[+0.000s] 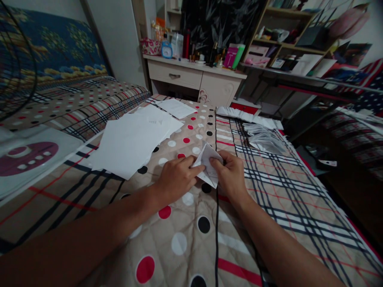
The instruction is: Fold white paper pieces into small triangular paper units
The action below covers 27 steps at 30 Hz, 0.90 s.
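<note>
Between my two hands is a small folded sheet of white paper, held just above the bedspread. My right hand grips its right side, thumb on the near face. At the left edge of the paper, the fingers of my left hand are pinched, with one finger reaching across its lower left corner. To the left lies a spread stack of white sheets. Off to the right are a fanned pile of small flat pieces and a long row of folded white papers.
A quilted bedspread with dots and plaid covers the surface. At the left lies a plastic bag with a purple print. A white dresser stands beyond the bed, bearing bottles and boxes. A dark floor drops away at the right edge.
</note>
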Each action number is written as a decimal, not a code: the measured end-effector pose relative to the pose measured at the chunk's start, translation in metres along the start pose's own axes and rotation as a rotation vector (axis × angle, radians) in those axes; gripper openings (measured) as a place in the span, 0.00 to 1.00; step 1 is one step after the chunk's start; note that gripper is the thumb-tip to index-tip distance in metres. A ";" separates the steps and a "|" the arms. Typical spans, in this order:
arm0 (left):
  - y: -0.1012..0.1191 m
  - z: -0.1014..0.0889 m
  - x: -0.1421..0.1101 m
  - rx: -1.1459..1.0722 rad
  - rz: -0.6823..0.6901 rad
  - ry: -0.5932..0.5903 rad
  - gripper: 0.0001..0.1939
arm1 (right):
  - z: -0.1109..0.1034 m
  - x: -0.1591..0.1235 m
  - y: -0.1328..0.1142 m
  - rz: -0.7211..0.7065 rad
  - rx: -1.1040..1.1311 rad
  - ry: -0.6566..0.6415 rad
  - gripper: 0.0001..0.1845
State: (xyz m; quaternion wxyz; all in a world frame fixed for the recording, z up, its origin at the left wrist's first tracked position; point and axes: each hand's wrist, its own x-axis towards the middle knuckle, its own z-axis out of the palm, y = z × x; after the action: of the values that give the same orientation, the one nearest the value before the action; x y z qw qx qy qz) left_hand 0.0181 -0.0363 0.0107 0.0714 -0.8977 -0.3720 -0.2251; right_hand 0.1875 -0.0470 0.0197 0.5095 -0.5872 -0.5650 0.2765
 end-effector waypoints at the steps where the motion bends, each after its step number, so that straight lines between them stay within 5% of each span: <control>1: -0.001 0.001 0.000 -0.028 0.004 0.014 0.16 | 0.000 0.000 0.001 0.012 0.014 -0.007 0.07; 11: -0.023 0.015 0.010 -0.683 -0.139 0.061 0.13 | -0.003 0.007 0.010 0.261 0.118 -0.240 0.07; 15: -0.026 0.018 0.012 -0.812 -0.241 0.045 0.08 | -0.003 0.005 0.005 0.125 0.149 -0.128 0.20; 20: -0.027 0.018 0.011 -0.842 -0.318 0.043 0.07 | 0.001 0.000 0.004 -0.032 0.220 -0.114 0.25; 27: -0.027 0.017 0.010 -0.807 -0.316 0.164 0.02 | 0.005 0.000 0.016 -0.114 0.138 -0.102 0.09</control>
State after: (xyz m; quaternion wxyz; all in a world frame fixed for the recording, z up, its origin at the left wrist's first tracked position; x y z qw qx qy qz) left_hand 0.0121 -0.0055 -0.0011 -0.2912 -0.7648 -0.3801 -0.4310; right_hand 0.1886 -0.0427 0.0037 0.5343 -0.5028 -0.6024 0.3146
